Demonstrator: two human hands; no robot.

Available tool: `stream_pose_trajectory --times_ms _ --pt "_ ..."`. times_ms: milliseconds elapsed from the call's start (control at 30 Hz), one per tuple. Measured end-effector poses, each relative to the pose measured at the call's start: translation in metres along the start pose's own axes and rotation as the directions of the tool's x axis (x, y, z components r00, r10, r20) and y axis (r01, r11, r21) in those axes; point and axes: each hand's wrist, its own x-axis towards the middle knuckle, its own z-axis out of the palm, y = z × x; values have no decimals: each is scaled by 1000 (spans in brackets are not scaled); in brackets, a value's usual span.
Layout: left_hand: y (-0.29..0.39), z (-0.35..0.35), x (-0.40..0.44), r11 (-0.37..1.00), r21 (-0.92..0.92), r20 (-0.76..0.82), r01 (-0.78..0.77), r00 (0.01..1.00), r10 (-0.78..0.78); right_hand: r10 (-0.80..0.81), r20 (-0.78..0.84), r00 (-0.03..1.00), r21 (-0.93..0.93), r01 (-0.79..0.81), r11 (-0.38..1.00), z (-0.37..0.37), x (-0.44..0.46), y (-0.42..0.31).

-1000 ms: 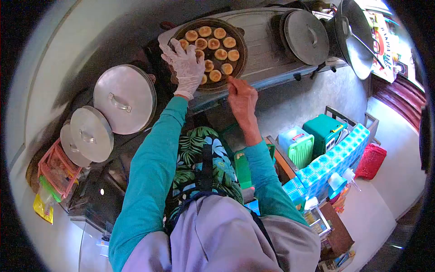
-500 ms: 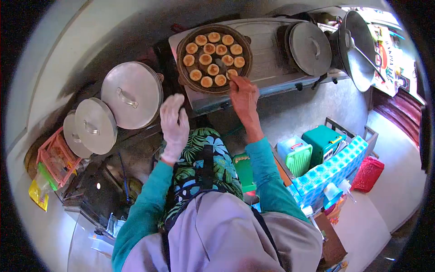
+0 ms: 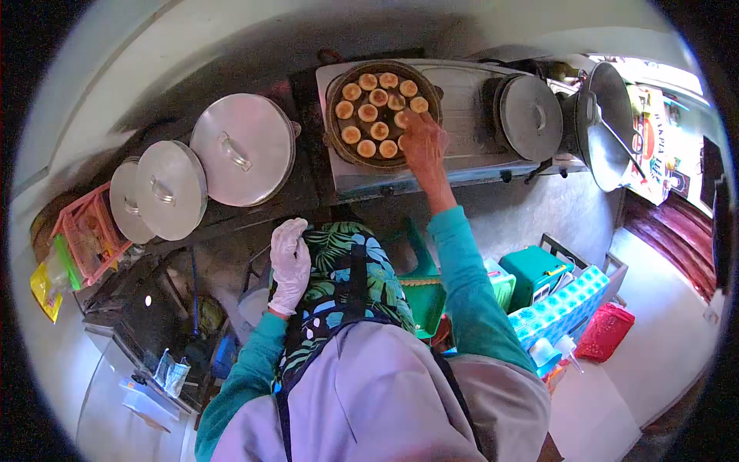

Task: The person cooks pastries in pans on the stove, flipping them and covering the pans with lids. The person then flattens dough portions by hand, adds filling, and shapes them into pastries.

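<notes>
A round dark pan (image 3: 336, 142) on the stove holds several small flat round cakes (image 3: 368, 113), browned on top. My bare right hand (image 3: 425, 146) reaches over the right side of this pan, fingers closed at the cakes there. It grips what looks like a small flat grey tool, mostly hidden by the hand; one shaded cake (image 3: 396, 102) lies just past the fingertips. My left hand (image 3: 290, 266), in a whitish glove, hangs in front of the patterned apron (image 3: 350, 277). Its fingers are loosely curved and apart, with nothing visible in them.
Metal lids (image 3: 242, 150) lean left of the stove (image 3: 462, 115). To the right are a lidded pot (image 3: 531, 119) and a wok (image 3: 604, 142) with a long-handled utensil. A pink basket (image 3: 92, 235) sits far left; a green box (image 3: 539, 277) stands low on the right.
My left hand has drawn back from beside the stove toward the apron. My right hand has moved farther over the pan's right side. The grey blade seen among the cakes is now hidden.
</notes>
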Motion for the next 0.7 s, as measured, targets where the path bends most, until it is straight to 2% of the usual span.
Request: stream_pose_trajectory --times_ms 133,333,433,533,667,700 --pt "2 -2 5 1000 -20 -53 8 999 -9 -146 42 988 -91 150 985 8 10 5" --pt "4 -5 2 999 0 -68 52 996 -52 -159 21 987 -19 159 987 -12 -2 -17" --pt "5 -5 1 997 -7 -51 82 995 -82 -209 28 978 53 207 977 5 -11 -23" --pt "8 -5 6 998 -27 -58 52 997 -54 -190 123 974 66 183 981 18 -11 -30" --pt "7 -8 8 995 -25 -57 92 994 -93 -192 108 975 -48 198 979 16 -18 -43" --pt "6 -9 6 993 -17 -63 117 991 -117 -175 106 979 12 175 985 11 -16 -42"
